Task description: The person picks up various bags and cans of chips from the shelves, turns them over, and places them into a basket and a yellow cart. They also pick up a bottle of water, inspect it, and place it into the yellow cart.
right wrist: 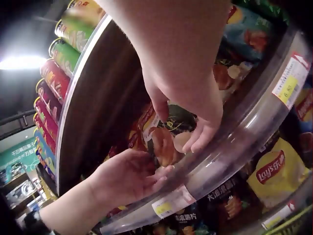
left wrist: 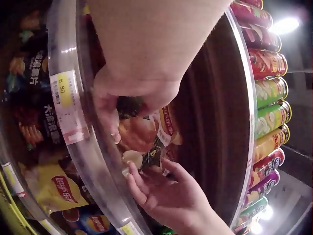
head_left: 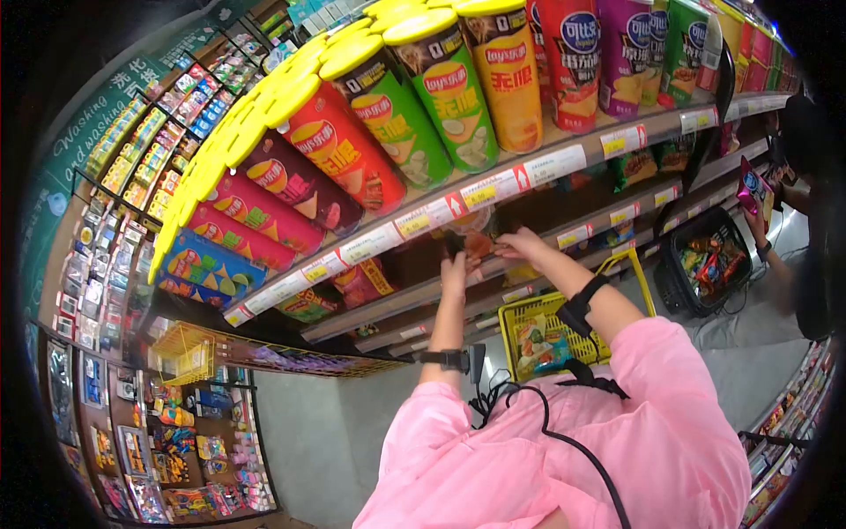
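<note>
A dark chip bag with a red Lay's label and food pictures (head_left: 477, 242) (left wrist: 139, 134) (right wrist: 164, 142) lies on the shelf below the canisters. My left hand (head_left: 455, 271) (left wrist: 134, 85) (right wrist: 124, 178) holds one end of it, thumb and fingers on opposite sides. At the other end, my right hand (head_left: 526, 247) (left wrist: 178, 200) (right wrist: 190, 105) has the bag between thumb and fingertips. The hands partly cover the bag, and its underside is hidden.
Chip canisters (head_left: 352, 145) line the shelf above. The clear shelf lip (left wrist: 93, 161) (right wrist: 234, 152) runs beside the hands, with more bags (left wrist: 56, 188) (right wrist: 276, 171) below. A yellow basket (head_left: 502, 339) holding packets is under my right arm. Another person stands right near a black basket (head_left: 674, 273).
</note>
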The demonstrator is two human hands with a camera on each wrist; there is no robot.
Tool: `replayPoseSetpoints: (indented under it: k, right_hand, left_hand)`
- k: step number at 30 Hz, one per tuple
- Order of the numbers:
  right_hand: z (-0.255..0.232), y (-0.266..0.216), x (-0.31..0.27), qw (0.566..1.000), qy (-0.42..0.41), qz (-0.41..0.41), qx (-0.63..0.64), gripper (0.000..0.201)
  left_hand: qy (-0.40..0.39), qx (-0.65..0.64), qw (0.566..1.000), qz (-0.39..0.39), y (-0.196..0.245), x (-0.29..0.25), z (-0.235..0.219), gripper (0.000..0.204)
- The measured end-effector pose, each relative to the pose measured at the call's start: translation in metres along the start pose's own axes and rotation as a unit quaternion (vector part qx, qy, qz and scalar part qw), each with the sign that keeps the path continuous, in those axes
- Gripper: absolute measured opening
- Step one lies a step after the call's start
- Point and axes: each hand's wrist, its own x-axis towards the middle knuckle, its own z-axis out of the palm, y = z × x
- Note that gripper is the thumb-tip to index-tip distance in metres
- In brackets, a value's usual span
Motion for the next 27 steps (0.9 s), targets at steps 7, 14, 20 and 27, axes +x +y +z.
replayPoseSetpoints:
  k: [7,14,20,27]
  right_hand:
    - [0.002,-0.005,-0.023,0.977,-0.014,-0.125,-0.173,0.048]
    - [-0.054,-0.002,-0.086,0.984,0.023,-0.113,-0.138,0.054]
    - [-0.119,0.053,-0.093,0.978,0.059,-0.167,-0.110,0.033]
    - [-0.175,0.085,-0.115,0.987,0.095,-0.132,0.005,0.021]
  left_hand:
    - [0.011,0.008,1.000,0.022,0.011,-0.028,0.015,0.052]
    - [-0.051,0.103,0.982,0.150,-0.004,-0.066,0.051,0.043]
    - [-0.118,0.148,0.979,0.081,-0.041,-0.106,0.087,0.036]
    - [-0.262,0.238,0.932,-0.078,-0.094,-0.134,0.113,0.024]
